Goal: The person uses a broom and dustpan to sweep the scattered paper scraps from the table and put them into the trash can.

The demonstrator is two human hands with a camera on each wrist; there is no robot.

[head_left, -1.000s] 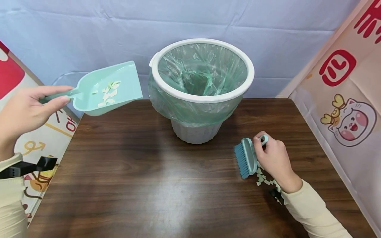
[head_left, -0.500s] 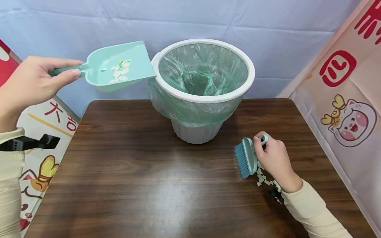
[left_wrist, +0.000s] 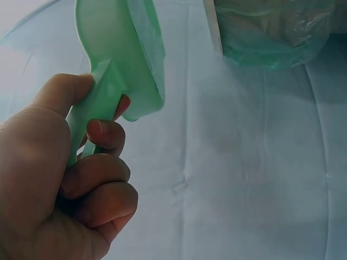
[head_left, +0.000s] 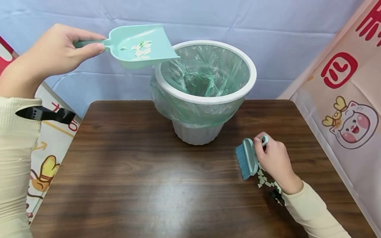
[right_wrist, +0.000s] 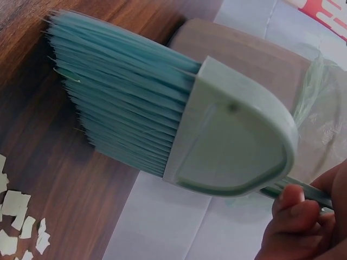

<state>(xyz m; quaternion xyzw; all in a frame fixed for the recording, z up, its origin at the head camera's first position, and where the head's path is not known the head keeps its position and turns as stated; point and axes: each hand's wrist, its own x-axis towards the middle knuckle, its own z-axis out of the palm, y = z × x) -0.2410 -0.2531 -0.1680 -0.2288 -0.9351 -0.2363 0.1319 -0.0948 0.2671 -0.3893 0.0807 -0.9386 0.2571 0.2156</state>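
My left hand (head_left: 63,49) grips the handle of a mint-green dustpan (head_left: 162,44), with its fingers curled round it in the left wrist view. Several pale paper scraps (head_left: 142,50) lie in the pan, whose front lip reaches over the left rim of a white trash bin (head_left: 197,132). A green plastic liner (head_left: 205,112) folds over the bin's rim. At the right, my right hand (head_left: 275,160) holds the handle of a small brush (head_left: 250,157), its blue bristles (right_wrist: 124,92) down at the table. More scraps (right_wrist: 15,203) lie beside the brush, some partly hidden by the hand and sleeve.
The bin stands at the back middle of a dark wooden table (head_left: 134,172). A pale blue cloth (head_left: 119,16) hangs behind it. Printed panels with cartoon figures (head_left: 352,122) flank both sides.
My left hand has raised the dustpan and carried it right, from beside the bin to over its left rim. The scraps stay in the pan. The right hand and brush hold still.
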